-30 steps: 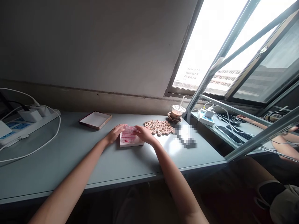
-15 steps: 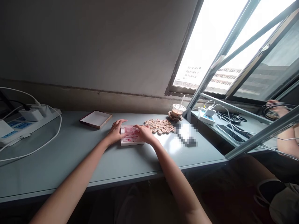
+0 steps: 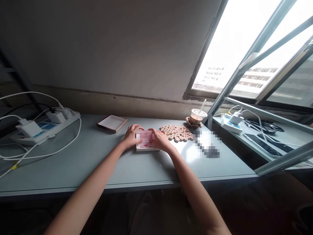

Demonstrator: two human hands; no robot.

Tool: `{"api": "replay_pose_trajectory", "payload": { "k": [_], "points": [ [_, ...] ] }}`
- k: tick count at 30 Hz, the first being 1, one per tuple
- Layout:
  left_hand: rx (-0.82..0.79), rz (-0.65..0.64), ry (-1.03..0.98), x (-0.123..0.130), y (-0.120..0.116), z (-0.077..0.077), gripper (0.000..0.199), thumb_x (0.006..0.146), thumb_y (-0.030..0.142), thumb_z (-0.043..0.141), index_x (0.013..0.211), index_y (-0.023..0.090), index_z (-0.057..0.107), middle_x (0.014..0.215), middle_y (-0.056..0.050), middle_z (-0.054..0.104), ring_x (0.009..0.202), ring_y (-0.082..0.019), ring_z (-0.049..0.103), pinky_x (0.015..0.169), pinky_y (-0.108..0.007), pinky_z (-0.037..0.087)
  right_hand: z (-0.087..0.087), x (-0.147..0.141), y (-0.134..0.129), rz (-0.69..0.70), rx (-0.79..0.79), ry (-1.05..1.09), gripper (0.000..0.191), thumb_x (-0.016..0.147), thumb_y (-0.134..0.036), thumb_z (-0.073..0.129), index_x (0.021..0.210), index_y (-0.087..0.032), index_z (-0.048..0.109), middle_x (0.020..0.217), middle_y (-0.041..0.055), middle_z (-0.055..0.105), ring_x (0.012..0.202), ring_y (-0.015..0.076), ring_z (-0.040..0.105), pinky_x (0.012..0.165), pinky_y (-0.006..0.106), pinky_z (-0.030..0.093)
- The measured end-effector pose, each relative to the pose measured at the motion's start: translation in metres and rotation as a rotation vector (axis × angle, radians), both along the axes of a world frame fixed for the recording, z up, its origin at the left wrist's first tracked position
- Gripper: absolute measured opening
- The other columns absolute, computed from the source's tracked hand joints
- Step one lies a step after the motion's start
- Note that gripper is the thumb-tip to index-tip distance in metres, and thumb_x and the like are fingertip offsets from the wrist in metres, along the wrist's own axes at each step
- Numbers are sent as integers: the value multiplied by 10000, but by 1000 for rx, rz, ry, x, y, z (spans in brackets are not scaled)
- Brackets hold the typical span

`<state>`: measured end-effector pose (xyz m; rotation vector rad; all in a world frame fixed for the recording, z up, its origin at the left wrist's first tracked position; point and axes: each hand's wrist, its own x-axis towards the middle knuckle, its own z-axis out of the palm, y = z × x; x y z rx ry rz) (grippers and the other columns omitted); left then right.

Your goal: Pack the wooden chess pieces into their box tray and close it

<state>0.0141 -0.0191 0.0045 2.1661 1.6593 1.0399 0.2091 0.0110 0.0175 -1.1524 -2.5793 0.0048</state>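
On the desk [image 3: 117, 176], between left hand [image 3: 130, 137] and right hand [image 3: 161, 140]: box [image 3: 148, 150], flat, long axis unclear.
Both hands curl at its sides, grip not determinable; wooden discs [image 3: 179, 132] lie nearest the right.

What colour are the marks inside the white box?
Pinkish red, on the pale sheet; head view.

We see a smooth, glossy grey metal-looking desk [image 3: 146, 171], matt round tan wooden pieces [image 3: 177, 133], a white rectangular cardboard box [image 3: 148, 149] and a clear, shiny plastic cup [image 3: 197, 117].
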Motion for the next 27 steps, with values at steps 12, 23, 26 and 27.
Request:
{"api": "replay_pose_trajectory", "payload": {
  "k": [12, 23, 26, 27],
  "points": [
    [-4, 55, 158, -3, 3, -10, 168, 758, 331, 554, 859, 266, 672, 1099, -48, 425, 1074, -259, 388, 1011, -469, 310, 3, 2, 1, 36, 29, -36, 227, 849, -259, 543, 1063, -255, 617, 1125, 68, 553, 1034, 234, 452, 967, 422, 255],
    [-20, 46, 183, -5, 1, -8, 188, 769, 275, 537, 916, 269, 654, 1118, -46, 402, 1103, -257, 364, 999, -454, 314, 13, 8, 6, -32, 116, 54, 201, 882, -271, 493, 1002, -274, 654, 1109, 39, 602, 1017, 217, 484, 933, 393, 264],
    [-25, 57, 179, -4, 1, -7, 193, 774, 262, 531, 938, 261, 633, 1124, -46, 399, 1085, -246, 374, 986, -436, 328, 21, 24, 13, -247, 136, 134, 197, 879, -249, 478, 956, -262, 659, 1043, 38, 626, 970, 218, 501, 864, 373, 295],
    [-16, 74, 178, -4, 1, -7, 208, 787, 271, 521, 970, 259, 619, 1134, -49, 399, 1079, -246, 379, 976, -433, 335, 21, 30, 16, -306, 108, 120, 176, 864, -264, 505, 944, -251, 662, 1036, 47, 626, 978, 230, 499, 851, 376, 300]
  ]
}}
